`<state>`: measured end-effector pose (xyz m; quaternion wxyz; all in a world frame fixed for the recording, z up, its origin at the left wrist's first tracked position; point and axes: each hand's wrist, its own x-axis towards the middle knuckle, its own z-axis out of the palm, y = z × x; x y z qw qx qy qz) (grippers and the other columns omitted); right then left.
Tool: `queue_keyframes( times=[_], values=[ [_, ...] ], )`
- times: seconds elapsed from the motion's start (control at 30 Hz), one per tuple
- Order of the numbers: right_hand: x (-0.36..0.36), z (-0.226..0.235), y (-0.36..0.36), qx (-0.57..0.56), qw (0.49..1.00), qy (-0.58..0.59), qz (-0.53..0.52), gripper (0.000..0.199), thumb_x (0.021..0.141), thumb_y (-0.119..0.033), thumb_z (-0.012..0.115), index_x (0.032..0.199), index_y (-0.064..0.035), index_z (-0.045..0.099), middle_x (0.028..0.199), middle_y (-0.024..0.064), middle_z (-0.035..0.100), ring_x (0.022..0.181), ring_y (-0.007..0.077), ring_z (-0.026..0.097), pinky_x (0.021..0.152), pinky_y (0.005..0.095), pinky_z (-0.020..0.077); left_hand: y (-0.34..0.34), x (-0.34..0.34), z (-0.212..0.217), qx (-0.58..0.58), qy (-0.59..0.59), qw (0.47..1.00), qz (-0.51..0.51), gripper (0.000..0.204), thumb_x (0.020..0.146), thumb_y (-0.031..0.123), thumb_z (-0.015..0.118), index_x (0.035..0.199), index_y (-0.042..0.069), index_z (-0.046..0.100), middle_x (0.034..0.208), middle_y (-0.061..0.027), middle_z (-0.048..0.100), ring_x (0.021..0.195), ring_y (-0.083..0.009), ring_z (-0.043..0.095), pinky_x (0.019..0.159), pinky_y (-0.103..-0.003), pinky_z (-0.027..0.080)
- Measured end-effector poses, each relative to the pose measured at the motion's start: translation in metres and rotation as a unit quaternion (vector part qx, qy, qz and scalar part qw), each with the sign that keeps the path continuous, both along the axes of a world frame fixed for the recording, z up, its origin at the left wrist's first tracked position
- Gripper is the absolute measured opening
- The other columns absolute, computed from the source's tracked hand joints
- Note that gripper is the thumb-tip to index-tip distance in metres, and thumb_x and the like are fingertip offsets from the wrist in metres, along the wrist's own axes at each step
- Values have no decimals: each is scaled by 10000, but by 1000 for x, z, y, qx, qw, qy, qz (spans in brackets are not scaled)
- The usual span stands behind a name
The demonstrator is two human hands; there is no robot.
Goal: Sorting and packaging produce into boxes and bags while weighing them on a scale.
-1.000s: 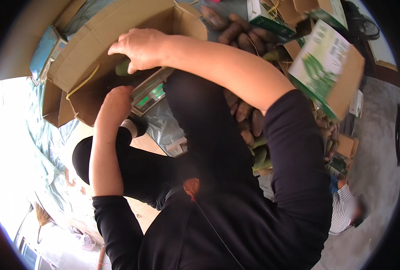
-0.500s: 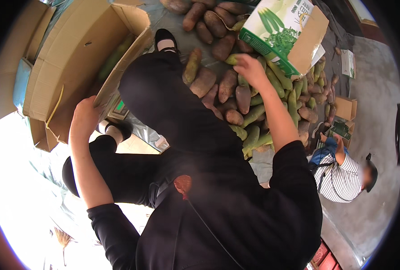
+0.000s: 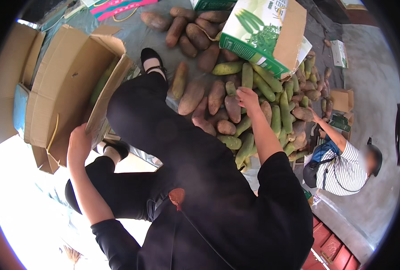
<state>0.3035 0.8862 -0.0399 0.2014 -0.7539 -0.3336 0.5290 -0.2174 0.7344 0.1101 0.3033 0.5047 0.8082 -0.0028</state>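
My left hand (image 3: 79,140) grips the near side edge of an open, tilted cardboard box (image 3: 69,81) at the left. Inside that box, partly hidden by its wall, lies a long green radish (image 3: 100,87). My right hand (image 3: 248,100) is over the heap of radishes, its fingers curled round a green radish (image 3: 247,75) whose middle they hide. Just left of the fingers lie a short green radish (image 3: 230,88) and a reddish-brown one (image 3: 232,109). Another green radish (image 3: 227,68) lies crosswise beyond them.
A green and white printed carton (image 3: 258,40) stands over the heap's far side. More reddish-brown radishes (image 3: 197,36) lie beyond my shoe (image 3: 152,63). At the right a person in a striped shirt (image 3: 344,168) reaches toward the heap. A pink box (image 3: 116,9) is at the far left.
My right hand has moved nearer, off the crosswise green radish onto another one. My left hand stays on the box edge. The other person has stretched an arm toward the heap. The view has shifted.
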Motion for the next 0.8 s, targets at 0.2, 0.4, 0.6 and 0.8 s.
queue_keyframes(
  times=[0.2, 0.4, 0.6, 0.8],
  values=[
    [-52, 34, 66, 87, 988, 33, 124, 505, 826, -316, 668, 1251, -72, 545, 1117, 64, 615, 997, 166, 572, 799, 293, 462, 5, 9, 10, -20, -50, 997, 58, 276, 751, 4, 490, 997, -34, 609, 900, -282, 600, 910, -427, 569, 797, -432, 441],
    [-51, 41, 148, 350, 899, -103, 242, 664, 784, -338, 696, 1317, -23, 458, 1277, 227, 516, 1192, 297, 496, 1009, 343, 378, 4, 6, 6, -26, -48, 997, 49, 299, 754, 9, 481, 1024, -36, 602, 875, -279, 605, 868, -421, 587, 780, -416, 455],
    [-2, 70, 185, 289, 920, -165, 206, 705, 806, -304, 696, 1376, -30, 384, 1292, 168, 519, 1197, 240, 481, 1006, 322, 367, 10, 12, 10, -38, -75, 993, 82, 341, 748, 1, 484, 1068, -31, 595, 884, -256, 627, 840, -372, 620, 783, -393, 463],
    [86, 27, 83, 191, 931, -243, 195, 478, 764, -298, 700, 1137, -17, 597, 1108, 173, 634, 1022, 277, 610, 867, 356, 473, 9, 10, 7, -28, -72, 995, 68, 321, 769, 17, 486, 1066, -47, 588, 889, -241, 638, 837, -369, 617, 796, -393, 457]
  ],
)
